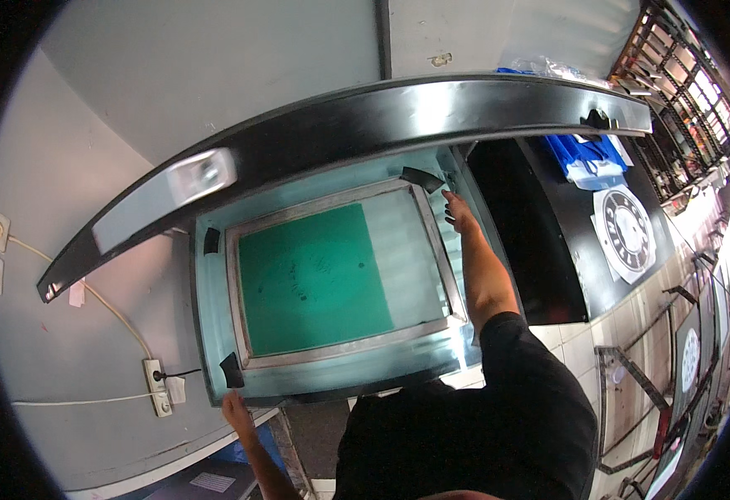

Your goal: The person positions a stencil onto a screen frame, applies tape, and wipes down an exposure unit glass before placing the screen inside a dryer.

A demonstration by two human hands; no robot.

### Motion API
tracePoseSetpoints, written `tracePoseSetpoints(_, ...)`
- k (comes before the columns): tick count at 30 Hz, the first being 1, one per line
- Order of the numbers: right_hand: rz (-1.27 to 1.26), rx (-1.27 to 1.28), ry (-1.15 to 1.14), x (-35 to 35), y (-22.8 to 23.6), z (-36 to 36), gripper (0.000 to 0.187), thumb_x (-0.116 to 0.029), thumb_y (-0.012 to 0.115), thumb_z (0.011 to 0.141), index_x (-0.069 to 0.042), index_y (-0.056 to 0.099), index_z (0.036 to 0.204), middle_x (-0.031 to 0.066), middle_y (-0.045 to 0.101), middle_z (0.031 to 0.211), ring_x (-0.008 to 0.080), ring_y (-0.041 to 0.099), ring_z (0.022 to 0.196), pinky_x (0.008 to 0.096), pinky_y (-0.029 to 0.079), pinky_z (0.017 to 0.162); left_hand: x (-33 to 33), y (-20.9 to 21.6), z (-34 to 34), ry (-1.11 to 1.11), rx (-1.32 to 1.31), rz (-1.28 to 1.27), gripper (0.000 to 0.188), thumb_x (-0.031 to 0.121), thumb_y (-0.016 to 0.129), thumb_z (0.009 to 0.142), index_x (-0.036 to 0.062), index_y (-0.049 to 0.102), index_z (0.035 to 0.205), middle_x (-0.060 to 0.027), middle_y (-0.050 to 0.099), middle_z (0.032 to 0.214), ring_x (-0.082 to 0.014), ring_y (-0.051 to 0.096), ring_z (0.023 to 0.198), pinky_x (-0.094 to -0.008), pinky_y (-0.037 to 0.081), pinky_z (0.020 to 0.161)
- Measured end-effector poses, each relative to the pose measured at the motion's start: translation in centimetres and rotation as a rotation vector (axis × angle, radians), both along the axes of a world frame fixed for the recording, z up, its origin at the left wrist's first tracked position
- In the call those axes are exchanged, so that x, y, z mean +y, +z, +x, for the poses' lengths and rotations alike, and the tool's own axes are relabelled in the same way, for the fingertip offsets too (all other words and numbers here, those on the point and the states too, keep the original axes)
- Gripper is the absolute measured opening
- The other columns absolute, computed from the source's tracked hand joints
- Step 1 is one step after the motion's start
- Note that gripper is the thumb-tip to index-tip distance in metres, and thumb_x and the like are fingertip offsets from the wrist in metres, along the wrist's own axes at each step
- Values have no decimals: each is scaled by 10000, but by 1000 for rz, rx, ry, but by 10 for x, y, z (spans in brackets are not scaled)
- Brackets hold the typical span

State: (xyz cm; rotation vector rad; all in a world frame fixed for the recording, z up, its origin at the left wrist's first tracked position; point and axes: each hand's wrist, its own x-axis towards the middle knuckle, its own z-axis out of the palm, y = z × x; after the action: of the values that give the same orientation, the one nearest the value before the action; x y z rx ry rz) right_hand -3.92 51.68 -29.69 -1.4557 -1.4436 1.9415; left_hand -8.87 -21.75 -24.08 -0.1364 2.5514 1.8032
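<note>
A screen-printing frame (340, 343) with a metal rim lies on the glass top (356, 367) of a light-table-like unit. Green coating (315, 283) covers most of its mesh, with faint dark marks in the middle; a paler strip runs along the right. At the far right corner, my right hand (461, 213) reaches over the glass beside a black flap (421, 178), fingers apart and holding nothing visible. By the near left corner, my left hand (235, 412) is close to another black flap (231, 371); its fingers are too small and partly hidden to read.
The unit's long black lid (315, 125) stands raised behind the glass. A power strip (158, 387) with cables hangs at the left wall. To the right, a black cabinet top (548, 233) bears a printed round dial sheet (623, 233) and blue bags (586, 158). Metal racks (632, 358) stand farther right.
</note>
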Motion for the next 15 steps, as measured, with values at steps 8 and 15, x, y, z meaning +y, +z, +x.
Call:
tracePoseSetpoints(8, -224, 256, -141, 60, -42, -41, 320, -351, 596, 721, -147, 572, 967, 16, 499, 936, 160, 441, 868, 368, 348, 825, -60, 4, 179, 322, -305, -131, 205, 273, 515, 891, 80, 536, 826, 13, 566, 765, -61, 482, 589, -190, 347, 446)
tracePoseSetpoints(15, -24, 354, -274, 77, -53, -13, 310, -285, 567, 783, -126, 587, 1049, 21, 535, 1052, 155, 457, 903, 350, 356, 792, -14, 39, 178, 184, -224, -167, 217, 257, 501, 900, 55, 535, 826, -7, 532, 727, -79, 479, 602, -199, 372, 478)
